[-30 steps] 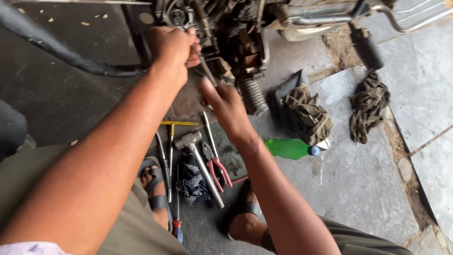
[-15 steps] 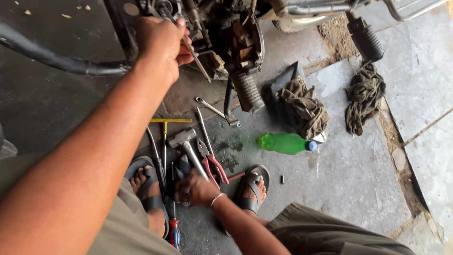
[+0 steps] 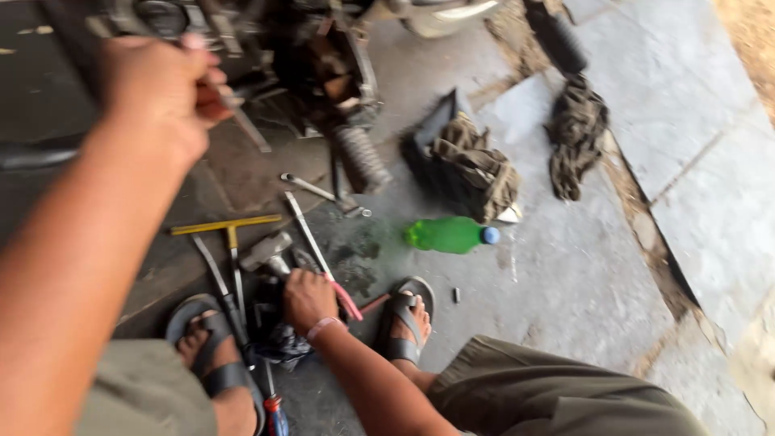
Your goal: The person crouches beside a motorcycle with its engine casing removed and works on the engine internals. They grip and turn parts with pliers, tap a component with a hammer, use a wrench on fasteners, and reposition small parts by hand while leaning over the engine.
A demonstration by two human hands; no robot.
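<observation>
My left hand [image 3: 157,97] is raised at the dark motorcycle engine [image 3: 323,64], fingers closed round a thin metal tool [image 3: 250,133] that slants down to the right. My right hand [image 3: 307,299] is low on the floor among the loose tools, curled over the handle of a hammer [image 3: 266,250] whose grey head shows just above the knuckles. Red-handled pliers [image 3: 347,303] stick out beside that hand. A long spanner [image 3: 307,230] lies just above it. The view is blurred by motion.
A yellow T-handle wrench [image 3: 226,226] and a screwdriver [image 3: 274,404] lie by my sandalled feet [image 3: 404,323]. A green plastic bottle [image 3: 448,234] lies on the concrete. Dirty rags [image 3: 472,165] and another rag [image 3: 573,137] sit further right. A shock spring [image 3: 359,157] hangs from the engine.
My right hand dropped from the engine to the floor tools and closed on the hammer handle. The left hand stayed at the engine. The camera tilted.
</observation>
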